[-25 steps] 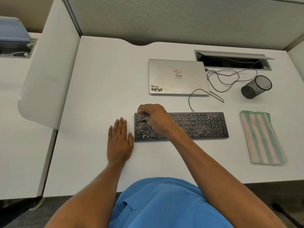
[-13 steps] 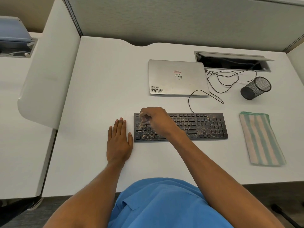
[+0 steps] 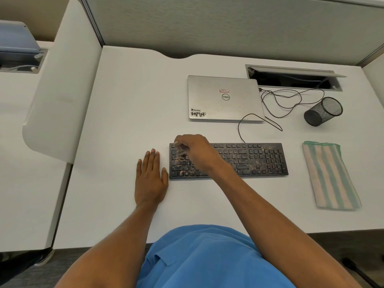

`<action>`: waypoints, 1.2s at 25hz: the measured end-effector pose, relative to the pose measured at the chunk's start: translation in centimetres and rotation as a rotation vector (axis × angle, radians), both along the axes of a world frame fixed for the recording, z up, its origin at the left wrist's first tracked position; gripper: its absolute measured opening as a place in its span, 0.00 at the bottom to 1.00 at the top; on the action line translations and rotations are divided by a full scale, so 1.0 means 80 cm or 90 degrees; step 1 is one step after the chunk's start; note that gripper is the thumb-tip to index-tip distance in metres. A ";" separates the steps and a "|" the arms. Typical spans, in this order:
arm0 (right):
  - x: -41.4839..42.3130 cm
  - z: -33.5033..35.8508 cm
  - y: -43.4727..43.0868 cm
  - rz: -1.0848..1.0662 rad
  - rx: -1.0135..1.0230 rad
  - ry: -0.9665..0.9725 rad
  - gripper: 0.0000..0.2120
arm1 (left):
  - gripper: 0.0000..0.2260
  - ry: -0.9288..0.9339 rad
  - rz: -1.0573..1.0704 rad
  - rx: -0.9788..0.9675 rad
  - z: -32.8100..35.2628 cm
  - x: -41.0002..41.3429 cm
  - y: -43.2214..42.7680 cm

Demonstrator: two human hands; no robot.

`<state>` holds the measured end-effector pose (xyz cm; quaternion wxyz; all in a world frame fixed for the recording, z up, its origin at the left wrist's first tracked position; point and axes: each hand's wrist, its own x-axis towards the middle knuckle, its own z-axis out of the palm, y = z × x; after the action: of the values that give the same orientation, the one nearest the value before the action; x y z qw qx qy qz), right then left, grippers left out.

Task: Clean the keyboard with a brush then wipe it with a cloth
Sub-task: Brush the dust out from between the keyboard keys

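Two hands of mine show above a white desk [image 3: 133,104], seen from my head looking down. A black keyboard [image 3: 249,159] lies flat before me, keys up, its long axis running left to right, parallel to the desk's near edge. Its number pad is at the right end, and its cable [image 3: 239,129] leaves the far edge. Pale crumbs and dust speckle the keys.

My right hand [image 3: 197,150] reaches across to the keyboard's far left corner, fingers curled and pinching a small brush [image 3: 181,151] over the keys. The brush is too blurred to tell its shape. My left hand [image 3: 150,179] lies flat on the desk just beside the keyboard's left end, palm down, fingers straight, holding nothing.

A folded cloth [image 3: 330,177] with green and cream stripes lies to the right of the keyboard, apart from it.

Behind the keyboard sits a closed silver laptop [image 3: 224,98]. To its right, a black mesh cup [image 3: 323,111] lies on its side near loops of cable and an open hatch [image 3: 291,80] in the desk. A grey partition wall [image 3: 207,23] stands behind the desk, and a white divider panel [image 3: 62,90] stands on the left.
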<state>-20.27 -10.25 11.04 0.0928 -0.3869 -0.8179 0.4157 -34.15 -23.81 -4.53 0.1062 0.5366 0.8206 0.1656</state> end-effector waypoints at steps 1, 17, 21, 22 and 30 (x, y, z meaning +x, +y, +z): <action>-0.001 0.002 -0.001 0.008 0.021 0.008 0.10 | 0.29 0.001 -0.001 0.000 0.000 0.000 0.000; -0.012 -0.007 -0.009 -0.099 0.005 0.105 0.07 | 0.29 0.003 0.002 -0.003 -0.001 0.000 0.001; -0.025 -0.014 -0.018 -0.056 -0.006 0.082 0.08 | 0.28 0.004 0.000 -0.006 -0.002 -0.001 0.000; -0.025 -0.017 -0.018 -0.049 0.010 0.067 0.08 | 0.28 0.004 0.000 -0.006 -0.002 -0.001 0.000; -0.010 -0.017 -0.011 -0.095 0.061 0.056 0.08 | 0.29 0.010 -0.003 -0.006 -0.002 -0.001 0.000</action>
<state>-21.04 -11.11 9.68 0.1775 -0.4232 -0.8008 0.3849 -34.21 -23.80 -4.72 0.1028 0.5392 0.8210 0.1570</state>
